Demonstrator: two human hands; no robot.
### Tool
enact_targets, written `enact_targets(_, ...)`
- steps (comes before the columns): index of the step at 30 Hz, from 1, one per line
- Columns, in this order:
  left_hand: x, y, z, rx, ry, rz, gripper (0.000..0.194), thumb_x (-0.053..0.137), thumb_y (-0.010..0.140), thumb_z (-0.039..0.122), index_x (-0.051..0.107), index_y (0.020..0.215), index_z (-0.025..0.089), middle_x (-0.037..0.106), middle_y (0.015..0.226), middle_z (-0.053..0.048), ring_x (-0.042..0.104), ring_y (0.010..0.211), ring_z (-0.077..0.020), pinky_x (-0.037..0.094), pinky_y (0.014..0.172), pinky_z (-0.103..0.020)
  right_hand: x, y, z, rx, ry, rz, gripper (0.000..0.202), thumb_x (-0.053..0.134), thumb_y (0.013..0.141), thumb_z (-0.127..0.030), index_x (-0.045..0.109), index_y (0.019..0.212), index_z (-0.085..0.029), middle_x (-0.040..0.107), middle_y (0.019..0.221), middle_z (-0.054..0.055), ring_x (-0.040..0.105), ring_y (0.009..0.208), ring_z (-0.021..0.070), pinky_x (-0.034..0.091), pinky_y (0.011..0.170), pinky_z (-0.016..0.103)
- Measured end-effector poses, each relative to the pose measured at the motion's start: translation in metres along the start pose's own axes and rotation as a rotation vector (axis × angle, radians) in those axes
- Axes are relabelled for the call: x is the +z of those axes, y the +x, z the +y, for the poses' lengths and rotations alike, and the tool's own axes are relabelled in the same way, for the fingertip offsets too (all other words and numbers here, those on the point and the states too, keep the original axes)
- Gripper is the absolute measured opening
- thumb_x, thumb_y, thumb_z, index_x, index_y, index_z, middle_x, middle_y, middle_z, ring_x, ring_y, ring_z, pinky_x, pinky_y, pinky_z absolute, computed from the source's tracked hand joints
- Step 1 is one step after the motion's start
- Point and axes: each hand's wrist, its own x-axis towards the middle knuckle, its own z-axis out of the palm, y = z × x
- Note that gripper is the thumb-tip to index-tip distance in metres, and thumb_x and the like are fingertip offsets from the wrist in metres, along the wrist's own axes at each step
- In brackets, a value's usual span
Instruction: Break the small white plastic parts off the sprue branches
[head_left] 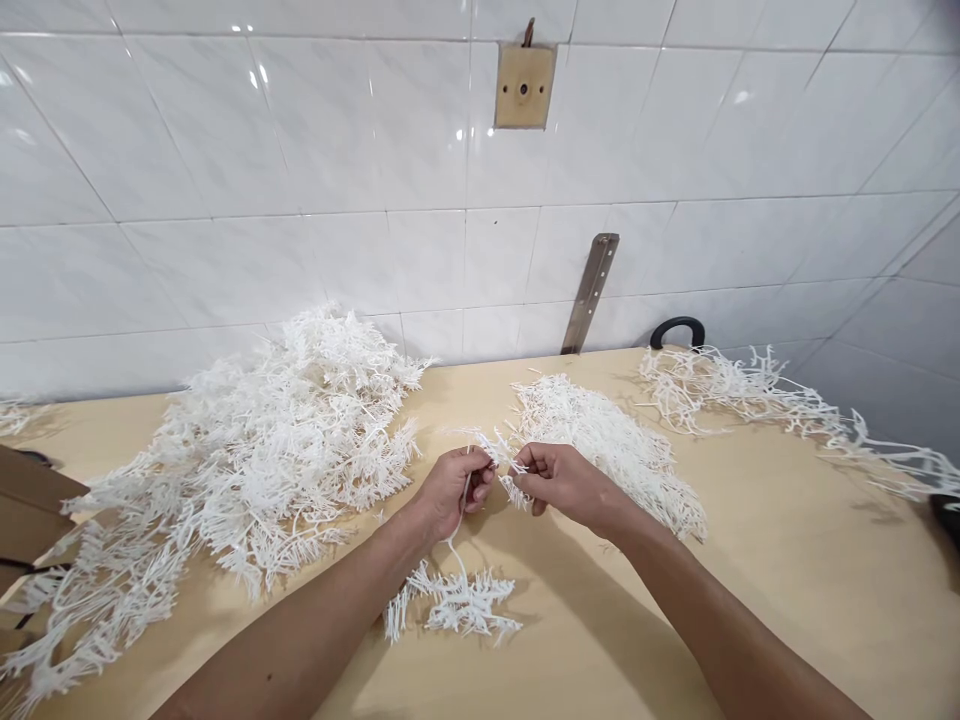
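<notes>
My left hand pinches a thin white branched plastic strand between thumb and fingers. Its lower end hangs down to a feathery bunch resting on the table. Just to the right, my right hand is closed, thumb against fingers, on a small white plastic sprig near the strand's upper end. Whether that sprig is still joined to the strand I cannot tell. Beyond my right hand lies a neat pile of short white sprigs. A much larger tangled heap of white branches spreads left of my left hand.
Bare white stems trail along the table's right side, by a black curved handle. A metal strip leans on the tiled wall. A brown cardboard box stands at the left edge of the wooden table.
</notes>
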Motion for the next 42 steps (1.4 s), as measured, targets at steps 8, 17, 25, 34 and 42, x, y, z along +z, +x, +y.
enact_targets(8, -0.001, -0.001, -0.005, 0.053, 0.004, -0.081, 0.013, 0.062, 0.057, 0.027, 0.057, 0.060, 0.015, 0.050, 0.050, -0.001, 0.036, 0.041, -0.0077, 0.013, 0.041, -0.023, -0.005, 0.000, 0.000, 0.042, 0.158, -0.113, 0.020, 0.068, 0.079, -0.036, 0.064, 0.076, -0.016, 0.055, 0.065, -0.003, 0.054, 0.057, 0.0104, 0.050, 0.055, 0.023)
enact_targets(17, 0.008, -0.017, 0.007, 0.195, 0.255, -0.213, 0.029, 0.082, 0.060, 0.031, 0.058, 0.067, 0.014, 0.044, 0.056, 0.005, 0.033, 0.051, -0.0061, 0.023, 0.049, -0.023, -0.007, 0.005, 0.009, 0.050, 0.178, -0.064, 0.017, 0.065, 0.080, -0.033, 0.062, 0.076, -0.017, 0.057, 0.061, -0.002, 0.055, 0.055, 0.0110, 0.048, 0.053, 0.023)
enact_targets(25, 0.010, -0.011, -0.003, 0.245, 0.365, 0.051, 0.047, 0.077, 0.067, 0.056, 0.054, 0.061, 0.016, 0.045, 0.048, 0.005, 0.038, 0.044, -0.0073, 0.028, 0.045, -0.023, 0.001, 0.006, 0.015, 0.053, -0.054, -0.047, 0.023, 0.066, 0.081, -0.040, 0.061, 0.076, -0.018, 0.058, 0.061, -0.002, 0.058, 0.052, 0.0121, 0.042, 0.050, 0.024)
enact_targets(34, 0.005, -0.002, -0.006, 0.171, 0.283, 0.102, 0.033, 0.071, 0.072, 0.045, 0.060, 0.066, 0.015, 0.054, 0.051, 0.001, 0.047, 0.047, -0.0094, 0.033, 0.046, -0.021, -0.004, 0.009, 0.021, 0.050, 0.010, -0.016, 0.031, 0.068, 0.082, -0.048, 0.063, 0.081, -0.018, 0.062, 0.066, 0.000, 0.060, 0.055, 0.0133, 0.049, 0.054, 0.026)
enact_targets(42, 0.004, -0.007, -0.001, 0.156, 0.355, -0.005, 0.047, 0.077, 0.067, 0.056, 0.055, 0.059, 0.016, 0.049, 0.045, 0.002, 0.040, 0.041, -0.0076, 0.026, 0.043, -0.023, -0.005, 0.008, 0.018, 0.034, 0.041, -0.008, 0.034, 0.070, 0.080, -0.051, 0.063, 0.083, -0.018, 0.062, 0.066, 0.001, 0.060, 0.056, 0.0139, 0.050, 0.054, 0.027)
